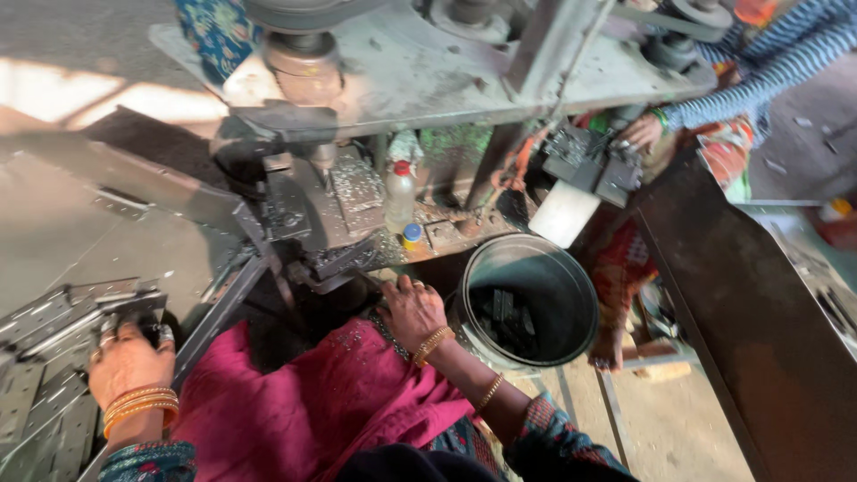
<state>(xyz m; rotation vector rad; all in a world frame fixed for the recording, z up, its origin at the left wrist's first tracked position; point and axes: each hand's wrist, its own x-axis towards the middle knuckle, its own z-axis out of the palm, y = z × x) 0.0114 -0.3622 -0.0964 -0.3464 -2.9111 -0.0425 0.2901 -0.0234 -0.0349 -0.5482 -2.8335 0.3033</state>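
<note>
**Strips at the left hand, press die ahead of the right**

Strips of perforated grey metal [54, 312] lie stacked at the lower left, their long axis running from near-left up toward the press. The left hand [129, 361] rests on the near end of that stack, fingers curled over a strip, so it is the nearer hand to the stock. The right hand [412, 308] sits well apart, fingers bent down against the dark base of the press [312, 223]; whether it grips anything I cannot tell. Just right of it stands a round metal bucket [571, 303] holding dark pieces. A plastic bottle [399, 192] stands behind on the press bed. Between the hands lies a pink cloth [303, 402]. A co-worker's hand [641, 131] works at the far right.
</note>
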